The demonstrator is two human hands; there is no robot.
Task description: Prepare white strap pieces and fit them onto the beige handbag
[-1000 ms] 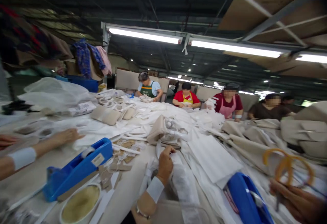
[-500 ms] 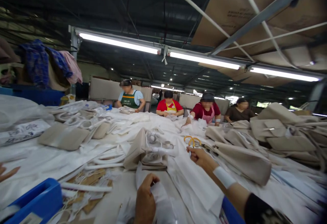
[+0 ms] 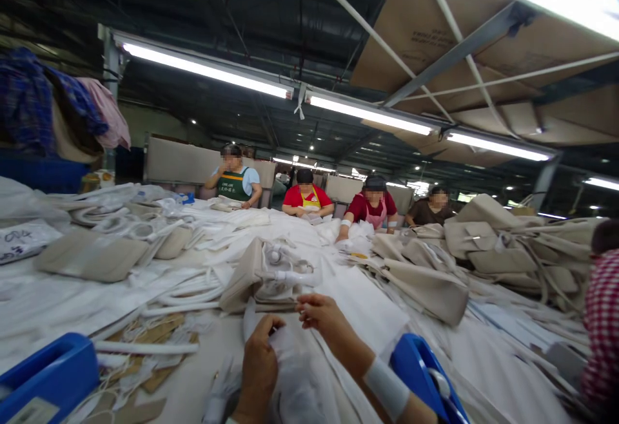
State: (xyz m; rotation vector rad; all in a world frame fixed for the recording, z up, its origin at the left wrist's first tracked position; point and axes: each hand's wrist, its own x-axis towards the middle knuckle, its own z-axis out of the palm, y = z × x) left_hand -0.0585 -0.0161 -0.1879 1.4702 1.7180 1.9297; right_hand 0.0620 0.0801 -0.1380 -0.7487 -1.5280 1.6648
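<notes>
A beige bag (image 3: 244, 276) with white wrapping on its handle stands just beyond my hands. My left hand (image 3: 260, 363) is closed on thin white wrapping (image 3: 297, 372) at the lower middle. To its right, my right hand (image 3: 322, 318) is raised near the bag's front edge, its fingers bent and slightly apart, with nothing visible in them. A pale band circles my right wrist. Farther off, yellow-handled scissors (image 3: 358, 256) lie partly hidden on the white covering.
Blue tape dispensers stand at the lower left (image 3: 53, 379) and lower right (image 3: 423, 372). Beige bags (image 3: 507, 250) are heaped on the right. Several people sit across the table; a person in a checked shirt (image 3: 602, 321) is at the right edge.
My right hand has left the scissors and moved back left toward my left hand. The view has turned right, bringing the right dispenser and the checked shirt into sight. A hand at the left edge is gone.
</notes>
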